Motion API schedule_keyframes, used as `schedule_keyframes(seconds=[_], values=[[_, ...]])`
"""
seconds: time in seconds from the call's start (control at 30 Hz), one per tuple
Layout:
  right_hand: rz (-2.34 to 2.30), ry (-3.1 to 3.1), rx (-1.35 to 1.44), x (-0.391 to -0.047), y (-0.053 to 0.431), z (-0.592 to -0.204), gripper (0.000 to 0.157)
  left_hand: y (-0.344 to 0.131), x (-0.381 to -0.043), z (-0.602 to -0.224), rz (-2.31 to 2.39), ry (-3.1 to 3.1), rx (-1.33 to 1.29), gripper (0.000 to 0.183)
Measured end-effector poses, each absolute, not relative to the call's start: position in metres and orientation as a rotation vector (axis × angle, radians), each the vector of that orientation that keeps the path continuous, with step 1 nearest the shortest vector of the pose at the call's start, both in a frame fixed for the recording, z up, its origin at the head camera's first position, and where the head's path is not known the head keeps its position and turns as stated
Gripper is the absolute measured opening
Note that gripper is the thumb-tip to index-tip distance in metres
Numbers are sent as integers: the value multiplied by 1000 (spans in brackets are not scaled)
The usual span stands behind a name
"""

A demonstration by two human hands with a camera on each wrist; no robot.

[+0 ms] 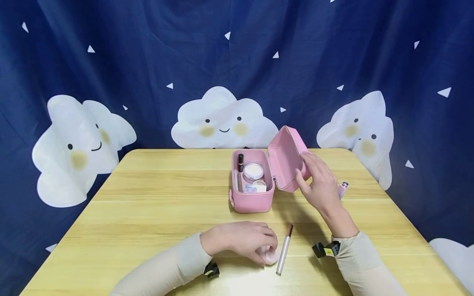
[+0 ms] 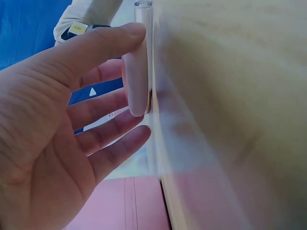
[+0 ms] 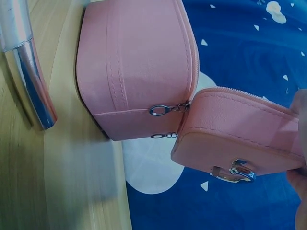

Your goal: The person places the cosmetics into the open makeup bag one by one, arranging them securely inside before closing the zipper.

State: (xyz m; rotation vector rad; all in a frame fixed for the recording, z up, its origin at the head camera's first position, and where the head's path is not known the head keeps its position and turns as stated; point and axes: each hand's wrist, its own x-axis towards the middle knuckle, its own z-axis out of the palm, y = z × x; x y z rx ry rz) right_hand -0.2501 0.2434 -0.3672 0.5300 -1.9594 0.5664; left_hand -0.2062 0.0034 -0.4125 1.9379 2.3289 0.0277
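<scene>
My left hand (image 1: 242,240) pinches a flat, rounded, pale pink piece (image 1: 271,255) low over the table. In the left wrist view, the thumb presses one face of this pale piece (image 2: 136,81), with fingers behind it; its exact kind is unclear. Farther back stands a pink zippered makeup case (image 1: 253,202), its lid (image 1: 290,164) swung up to the right. My right hand (image 1: 320,183) grips the lid's edge, thumb on the near side. Inside the case lie a black-capped tube (image 1: 241,160), a round compact (image 1: 253,170) and a small white box (image 1: 255,188).
Just right of the left hand, a slim lip gloss tube (image 1: 284,250) with a copper cap lies on the wooden table (image 1: 148,197). A lilac tube (image 1: 343,189) sits partly hidden behind the right hand. A blue cloud-print curtain (image 1: 155,53) hangs behind.
</scene>
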Motion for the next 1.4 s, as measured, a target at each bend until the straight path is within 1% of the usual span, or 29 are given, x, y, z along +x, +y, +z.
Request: schedule_keyframes(seconds=[0.37,0.77,0.93,1.17,1.4], values=[[543,-1992,513,-251,243,-367,44,1,-210,-414,3,2352,1975,40],[552,-1987,523,-251,243,-365,43,-5,-214,-407,58,2368,1924,40],[535,-1999,517,-250,244,-366,43,-11,-220,-396,55,2415,1940,40],[544,-1987,512,-251,243,-367,45,-18,-234,-372,139,2476,1975,41],[541,-1981,516,-252,243,-368,46,-23,-256,-345,289,2557,1975,33]])
